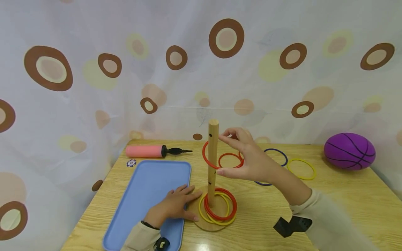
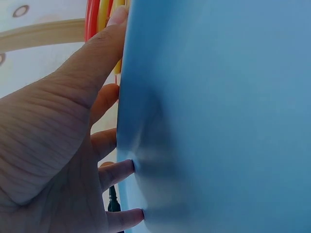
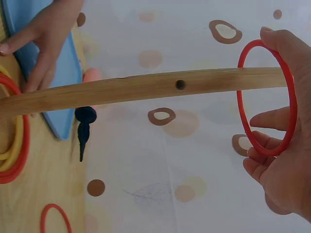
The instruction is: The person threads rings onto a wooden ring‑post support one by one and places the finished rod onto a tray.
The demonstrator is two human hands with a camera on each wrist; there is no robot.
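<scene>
Circle-patterned pale cloth (image 1: 194,83) behind wood-grain table (image 1: 355,195)

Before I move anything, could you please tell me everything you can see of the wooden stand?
The wooden stand has a round, pale-grained pole with dark round marks, standing upright on a disc-shaped base. It is on the table, right of the blue tray. Red rings and yellow rings lie around the pole's foot; another red ring, held by the right hand, appears to encircle it higher up. The left hand appears to touch the base.
</scene>
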